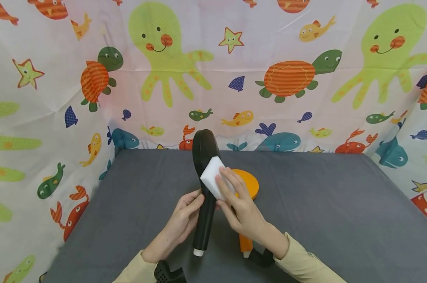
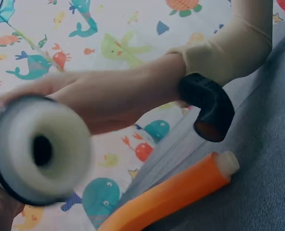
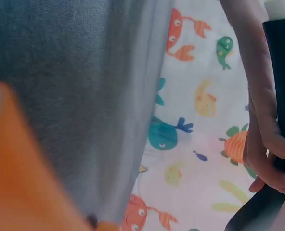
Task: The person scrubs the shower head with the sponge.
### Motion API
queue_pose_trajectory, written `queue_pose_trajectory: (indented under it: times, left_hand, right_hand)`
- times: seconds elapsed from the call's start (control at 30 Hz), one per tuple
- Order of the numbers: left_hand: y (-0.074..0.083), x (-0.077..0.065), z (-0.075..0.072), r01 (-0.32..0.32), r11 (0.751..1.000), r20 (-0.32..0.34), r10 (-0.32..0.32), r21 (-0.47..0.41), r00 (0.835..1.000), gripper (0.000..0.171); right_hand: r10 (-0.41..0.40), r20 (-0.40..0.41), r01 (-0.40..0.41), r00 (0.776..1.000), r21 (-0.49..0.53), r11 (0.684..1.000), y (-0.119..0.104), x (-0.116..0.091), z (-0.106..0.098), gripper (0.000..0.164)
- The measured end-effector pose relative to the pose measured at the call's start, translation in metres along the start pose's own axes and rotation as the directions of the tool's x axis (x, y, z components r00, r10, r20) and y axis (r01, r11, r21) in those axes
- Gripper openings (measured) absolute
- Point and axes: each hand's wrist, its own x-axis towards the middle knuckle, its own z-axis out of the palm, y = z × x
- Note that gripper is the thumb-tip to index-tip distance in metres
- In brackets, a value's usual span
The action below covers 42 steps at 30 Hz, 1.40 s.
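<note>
A black shower head [image 1: 205, 145] stands tilted in front of me, its round head up and its white threaded end [image 1: 198, 252] down. My left hand [image 1: 183, 218] grips its handle from the left, thumb across the front. Between my right hand [image 1: 243, 208] and the shower head is a white sponge block [image 1: 210, 173], held by the fingers against the neck. The left wrist view looks onto the blurred white end [image 2: 68, 144] of the handle. In the right wrist view, the left fingers [image 3: 267, 168] wrap the black handle [image 3: 283, 72].
An orange shower head [image 1: 250, 182] lies on the grey cloth [image 1: 323, 212], partly hidden behind the right hand and forearm. Its handle end [image 2: 224, 166] shows in the left wrist view. A curtain printed with sea animals [image 1: 213, 51] encloses the table's back and sides.
</note>
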Motion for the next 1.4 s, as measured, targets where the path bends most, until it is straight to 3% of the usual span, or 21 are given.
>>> queue_pose_trajectory:
  times: [0.1,0.2,0.27,0.3,0.33,0.4,0.47,0.53,0.6,0.7,0.8,0.87,0.9,0.93,1.0,1.07,1.13,1.23,1.3,1.4]
  left_hand:
    - [0.001,0.0,0.0,-0.035,0.999,0.042,0.035,-0.013,0.998,0.031]
    - [0.002,0.002,-0.002,-0.081,0.997,0.104,0.082,-0.011,0.991,0.036]
    - [0.003,0.003,-0.002,-0.083,0.996,0.144,0.086,-0.031,0.986,0.039]
    - [0.003,0.003,-0.002,-0.082,0.996,0.146,0.087,-0.038,0.985,0.039]
    - [0.003,0.003,-0.002,-0.085,0.996,0.136,0.089,-0.032,0.987,0.037]
    - [0.002,0.002,-0.002,-0.07,0.997,0.097,0.073,-0.037,0.993,0.033]
    - [0.001,0.0,-0.001,-0.052,0.998,0.051,0.053,-0.027,0.997,0.031]
    - [0.001,-0.001,-0.001,-0.036,0.999,-0.003,0.036,-0.002,0.999,0.032]
    - [0.0,-0.001,-0.002,-0.029,1.0,-0.019,0.029,0.004,0.999,0.035]
    - [0.0,-0.001,-0.003,-0.036,0.999,0.004,0.036,-0.017,0.999,0.035]
    - [0.0,0.0,-0.005,-0.033,0.997,0.038,0.036,-0.076,0.999,0.037]
    - [0.001,0.0,-0.005,-0.016,0.991,0.053,0.023,-0.13,0.998,0.039]
    - [0.0,0.0,-0.005,-0.012,0.99,0.05,0.019,-0.137,0.999,0.039]
    - [0.0,0.0,-0.005,-0.01,0.99,0.053,0.017,-0.142,0.998,0.039]
    - [-0.002,0.0,-0.006,-0.021,0.994,0.03,0.025,-0.11,0.999,0.036]
    - [-0.003,-0.001,-0.005,-0.035,0.996,0.01,0.036,-0.081,0.999,0.033]
    - [-0.005,-0.001,-0.005,-0.039,0.998,0.004,0.04,-0.057,0.999,0.031]
    - [-0.005,-0.001,-0.004,-0.034,0.998,0.014,0.034,-0.046,0.999,0.034]
    - [-0.004,0.0,-0.004,-0.035,0.999,0.014,0.036,-0.031,0.999,0.035]
    - [-0.001,0.0,-0.005,-0.042,0.999,0.008,0.042,-0.024,0.999,0.034]
  right_hand:
    - [-0.123,0.076,0.124,0.989,-0.009,0.992,-0.01,-0.008,0.001,0.04]
    - [-0.297,0.235,0.31,0.925,-0.02,0.951,-0.021,-0.02,0.003,0.037]
    - [-0.358,0.302,0.377,0.884,-0.005,0.926,-0.023,-0.024,0.003,0.038]
    - [-0.369,0.304,0.389,0.878,-0.004,0.921,-0.022,-0.024,0.003,0.038]
    - [-0.372,0.279,0.392,0.885,-0.019,0.92,-0.02,-0.023,0.002,0.038]
    - [-0.323,0.181,0.338,0.929,-0.053,0.94,-0.013,-0.018,0.002,0.035]
    - [-0.215,0.073,0.22,0.974,-0.071,0.973,-0.007,-0.013,0.001,0.036]
    - [-0.103,0.008,0.103,0.995,-0.054,0.993,-0.005,-0.01,0.001,0.039]
    - [-0.057,0.003,0.057,0.998,-0.033,0.998,-0.007,-0.01,0.002,0.041]
    - [-0.153,0.094,0.156,0.984,-0.03,0.987,-0.015,-0.016,0.003,0.038]
    - [-0.295,0.229,0.299,0.928,0.016,0.954,-0.021,-0.024,0.002,0.037]
    - [-0.352,0.284,0.349,0.892,0.066,0.935,-0.022,-0.026,0.001,0.041]
    - [-0.365,0.289,0.358,0.885,0.079,0.931,-0.021,-0.026,0.0,0.042]
    - [-0.371,0.275,0.364,0.887,0.079,0.928,-0.019,-0.025,0.0,0.042]
    - [-0.335,0.214,0.332,0.918,0.051,0.942,-0.013,-0.02,0.0,0.04]
    - [-0.238,0.127,0.238,0.963,0.011,0.971,-0.007,-0.015,0.0,0.039]
    - [-0.103,0.036,0.103,0.994,0.0,0.995,-0.002,-0.009,0.001,0.041]
    - [0.04,-0.039,-0.039,0.998,0.024,0.999,0.0,-0.005,0.001,0.046]
    - [0.036,-0.036,-0.035,0.999,0.037,0.999,-0.003,-0.007,0.002,0.045]
    - [-0.096,0.061,0.095,0.994,0.028,0.995,-0.01,-0.015,0.002,0.04]
